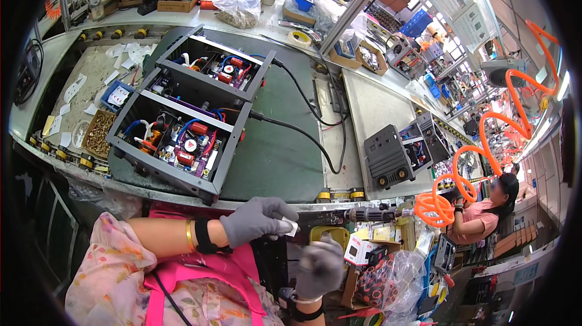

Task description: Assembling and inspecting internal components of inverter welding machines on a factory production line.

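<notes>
My left hand, in a grey glove, is closed at the bench's front edge and pinches a small white piece, perhaps a label or slip. Below and right of it my right hand, also gloved in grey, is smeared by motion, so its fingers do not show clearly. Beyond my left hand, two grey-black metal housings stand side by side on the green mat: a nearer one and a farther one. Both have open tops showing red parts, coils and wiring. Black cables run from their right ends.
A bin of brass fittings and a blue tray lie left of the housings. Another dark unit sits farther right. A power screwdriver hangs near an orange coiled hose. A co-worker is at the right.
</notes>
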A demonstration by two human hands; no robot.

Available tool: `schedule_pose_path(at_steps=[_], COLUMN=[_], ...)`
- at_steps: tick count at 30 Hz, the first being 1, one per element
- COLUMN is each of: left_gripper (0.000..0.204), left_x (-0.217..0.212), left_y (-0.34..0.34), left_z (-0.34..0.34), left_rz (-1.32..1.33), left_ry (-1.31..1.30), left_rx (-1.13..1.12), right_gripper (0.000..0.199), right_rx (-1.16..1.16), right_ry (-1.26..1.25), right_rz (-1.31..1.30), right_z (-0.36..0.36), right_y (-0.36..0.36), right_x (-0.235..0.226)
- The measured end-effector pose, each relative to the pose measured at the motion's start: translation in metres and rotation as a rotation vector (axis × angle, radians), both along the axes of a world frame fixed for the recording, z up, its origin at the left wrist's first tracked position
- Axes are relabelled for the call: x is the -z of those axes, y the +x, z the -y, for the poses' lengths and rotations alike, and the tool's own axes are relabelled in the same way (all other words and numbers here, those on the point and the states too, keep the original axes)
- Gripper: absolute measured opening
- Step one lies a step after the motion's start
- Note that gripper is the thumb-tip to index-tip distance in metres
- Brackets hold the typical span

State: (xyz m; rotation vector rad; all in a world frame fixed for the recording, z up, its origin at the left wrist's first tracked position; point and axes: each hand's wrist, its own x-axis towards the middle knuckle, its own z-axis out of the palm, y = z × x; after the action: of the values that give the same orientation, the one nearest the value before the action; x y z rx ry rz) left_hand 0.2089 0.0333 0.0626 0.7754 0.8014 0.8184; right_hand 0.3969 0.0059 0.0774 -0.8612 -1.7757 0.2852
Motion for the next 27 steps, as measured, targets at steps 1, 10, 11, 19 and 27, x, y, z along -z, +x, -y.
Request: schedule_pose_path(at_steps=[1,10,11,19,27], left_gripper=[0.037,0.079,0.082,0.090,0.082], left_x=[0.001,-0.004,-0.005,-0.017,-0.021], left_y=[0.003,0.013,0.013,0.001,-0.025], left_z=[0.002,0.012,0.013,0.024,0.037], left_rz=[0.063,0.063,0.086,0.040,0.036], left_ry=[0.072,0.444,0.452,0.570,0.599], left_rx=[-0.062,-0.105,-0.079,0.000,-0.026], right_gripper=[0.033,0.088,0.088,0.075,0.058], right_rx=[-0.049,-0.052,-0.076,0.017,0.545], right_ry=[-0.180,-0.528,-0.503,-0.449,0.157], right_rz=[-0.403,-0.687,-0.670,-0.747,-0.692], right_z=[0.001,-0.001,-0.002,-0.032,-0.020], right_y=[-0.004,-0.029,-0.032,0.021,0.174], right_x=[0.001,-0.002,-0.002,-0.052,-0.146])
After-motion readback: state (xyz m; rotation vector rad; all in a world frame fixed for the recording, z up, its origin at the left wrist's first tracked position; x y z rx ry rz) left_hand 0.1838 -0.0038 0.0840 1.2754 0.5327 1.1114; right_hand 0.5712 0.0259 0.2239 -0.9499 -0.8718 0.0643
